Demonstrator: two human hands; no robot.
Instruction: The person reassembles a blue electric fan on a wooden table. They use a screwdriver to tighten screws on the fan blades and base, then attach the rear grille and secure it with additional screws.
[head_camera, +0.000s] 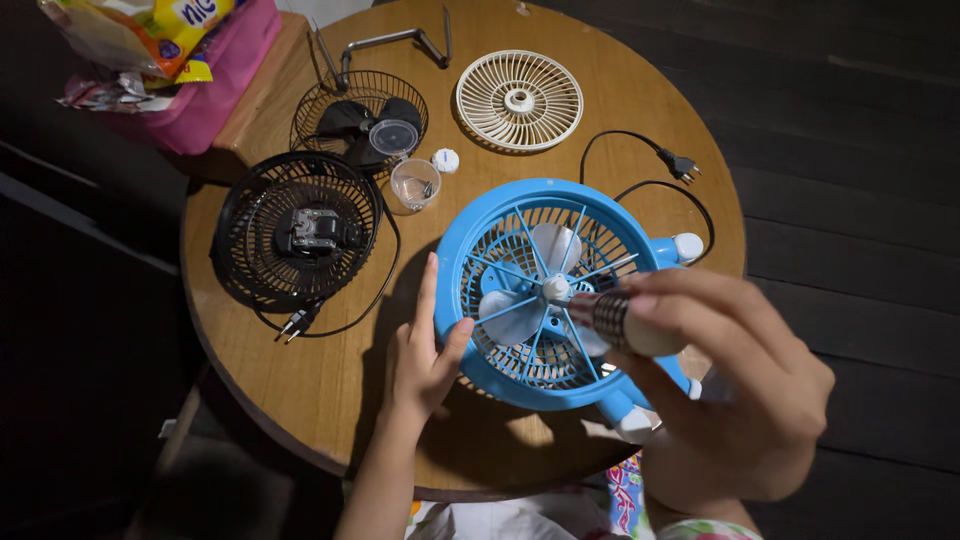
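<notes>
A blue table fan (455, 260) lies face up on the round wooden table (300, 370), its pale blades and blue grille showing. My left hand (420, 355) rests against the fan's left rim, fingers spread, thumb on the blue edge. My right hand (735, 385) grips a screwdriver handle (625, 320), ribbed dark and cream, held over the fan's white hub (556, 289). The tool's tip is hidden behind the handle.
A black fan cage with a motor (297, 232) lies at left, with a black grille and blade (360, 115) behind it. A cream grille (519, 100), small clear cup (414, 184), white cap (445, 160), metal bracket (390, 42), black cord and plug (680, 167), and pink bag (215, 70) surround them.
</notes>
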